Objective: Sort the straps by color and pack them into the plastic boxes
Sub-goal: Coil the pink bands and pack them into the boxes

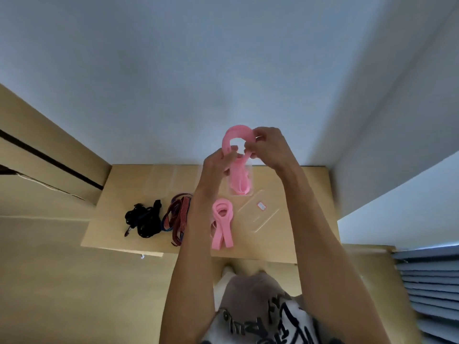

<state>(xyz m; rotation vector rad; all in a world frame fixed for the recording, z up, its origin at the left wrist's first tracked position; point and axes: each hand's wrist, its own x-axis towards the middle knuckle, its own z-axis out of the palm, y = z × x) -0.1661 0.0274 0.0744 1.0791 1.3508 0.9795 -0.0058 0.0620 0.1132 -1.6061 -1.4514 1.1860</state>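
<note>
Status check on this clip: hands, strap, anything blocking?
Left hand and right hand both pinch the pink strap, raised over the open clear box. Nothing blocking the box.

Pink strap is up in the air above the tabletop, bent into a loop at the top w/ its tails hanging down toward the clear plastic box — more pink strap already sits in that box. Box's clear lid lies flat just right of it, small label on top. A second bunch of pink straps lies on the tabletop near the front edge, looped at the far end, ends pointing toward the person. Left of that — striped red/blue straps, then a black tangle. More clear boxes at the back, hard to make out.
</note>
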